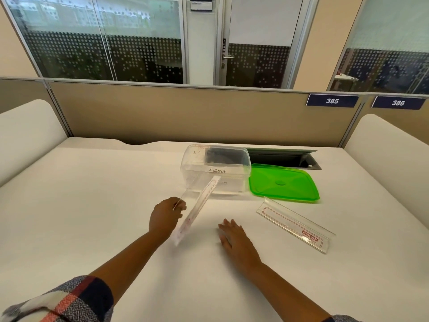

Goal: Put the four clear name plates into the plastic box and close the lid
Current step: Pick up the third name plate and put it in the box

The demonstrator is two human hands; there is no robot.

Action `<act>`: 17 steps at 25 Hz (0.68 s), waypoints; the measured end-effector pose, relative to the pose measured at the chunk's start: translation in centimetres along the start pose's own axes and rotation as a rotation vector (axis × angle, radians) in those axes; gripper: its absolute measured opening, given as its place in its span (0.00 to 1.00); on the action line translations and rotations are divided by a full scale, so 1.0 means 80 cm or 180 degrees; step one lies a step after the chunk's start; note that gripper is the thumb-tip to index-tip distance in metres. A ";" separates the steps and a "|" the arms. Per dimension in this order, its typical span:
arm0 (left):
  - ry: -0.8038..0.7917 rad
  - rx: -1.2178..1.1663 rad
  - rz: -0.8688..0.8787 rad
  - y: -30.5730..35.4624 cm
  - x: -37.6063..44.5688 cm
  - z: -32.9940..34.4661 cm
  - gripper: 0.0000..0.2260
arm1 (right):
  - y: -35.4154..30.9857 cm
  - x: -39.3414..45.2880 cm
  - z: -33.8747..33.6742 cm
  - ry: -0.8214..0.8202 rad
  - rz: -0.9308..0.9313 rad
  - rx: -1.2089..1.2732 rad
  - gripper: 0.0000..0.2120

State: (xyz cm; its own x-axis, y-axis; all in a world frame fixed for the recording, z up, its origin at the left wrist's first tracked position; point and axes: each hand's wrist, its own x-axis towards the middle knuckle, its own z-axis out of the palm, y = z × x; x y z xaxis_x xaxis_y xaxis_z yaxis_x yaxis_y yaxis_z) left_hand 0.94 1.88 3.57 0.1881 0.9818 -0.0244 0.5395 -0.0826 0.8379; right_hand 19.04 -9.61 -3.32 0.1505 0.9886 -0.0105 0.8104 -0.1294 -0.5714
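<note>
Smooth white desk [92,217], left hand [166,217] pinching long clear name plate [197,210], right hand [232,238] flat, fingers spread, empty.

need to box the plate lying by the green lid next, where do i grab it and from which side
Take the name plate mid-length, pinching the upright clear panel from above with the right hand. It stands on its folded base with the long top edge free, and the right hand rests open on the table beside it; the left hand holds another plate.

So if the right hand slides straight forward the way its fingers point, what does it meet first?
Probably the clear plastic box; the right hand lies flat, fingers pointing up-table, with only bare table between, though depth is uncertain.
</note>
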 end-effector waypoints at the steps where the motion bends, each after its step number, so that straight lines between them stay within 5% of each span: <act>1: -0.0113 -0.0519 -0.0126 0.009 -0.001 0.006 0.05 | -0.008 -0.002 -0.003 0.0114 0.0113 0.0435 0.19; 4: -0.0273 -0.1593 -0.0305 0.032 -0.004 0.024 0.04 | -0.042 0.007 -0.010 0.0435 0.0985 0.1966 0.17; 7: -0.0389 -0.2271 -0.0308 0.044 -0.006 0.036 0.04 | -0.066 0.021 -0.028 -0.0255 0.2014 0.3555 0.24; 11: -0.0652 -0.2338 -0.0330 0.043 -0.006 0.042 0.05 | -0.063 0.020 -0.040 -0.0726 0.2108 0.4677 0.25; 17: -0.0861 -0.2513 -0.0522 0.039 0.000 0.029 0.07 | -0.045 0.019 -0.043 -0.0664 0.1987 0.5121 0.16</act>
State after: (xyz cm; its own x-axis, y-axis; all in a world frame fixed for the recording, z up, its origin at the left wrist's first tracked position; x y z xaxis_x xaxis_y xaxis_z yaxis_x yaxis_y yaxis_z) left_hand 4.54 1.19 4.95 0.4014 0.8881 -0.2240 -0.1349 0.2993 0.9446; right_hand 18.25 -7.89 1.54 0.0206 0.8333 -0.5524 -0.6825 -0.3920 -0.6168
